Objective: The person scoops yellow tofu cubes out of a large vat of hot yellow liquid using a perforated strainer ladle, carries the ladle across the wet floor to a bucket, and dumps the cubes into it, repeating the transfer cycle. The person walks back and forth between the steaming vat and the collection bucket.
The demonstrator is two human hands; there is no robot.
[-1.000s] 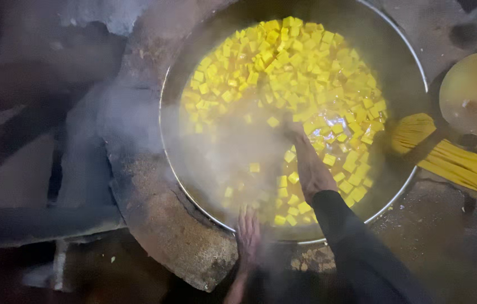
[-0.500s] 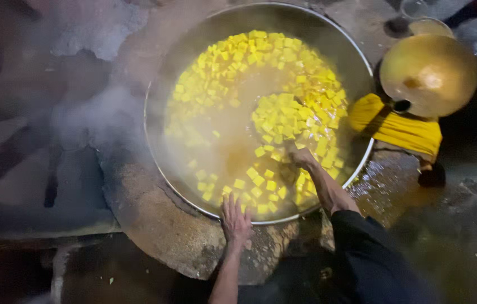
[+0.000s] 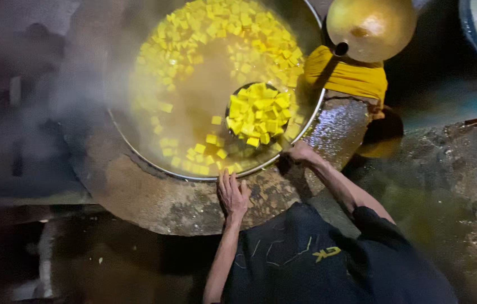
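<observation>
Compared with the frame half a second earlier, the round dark skimmer ladle [image 3: 258, 115] now sits raised at the liquid surface, loaded with a heap of yellow cubes; before, the right hand [image 3: 301, 152] was down among the floating cubes. The left hand [image 3: 233, 194] remains flat on the rough stone rim [image 3: 154, 197], fingers together, palm down, just below the wok edge.

The large round metal wok [image 3: 137, 152] fills the upper centre of the frame. The ladle lies in its lower right part. Its long axis runs from the bowl down and right toward the right hand; the handle is barely visible. The right hand is at the wok's lower right edge; its finger state cannot be determined.

A yellow cloth [image 3: 348, 73] and a brass-coloured round pot [image 3: 370, 25] lie at upper right.
</observation>
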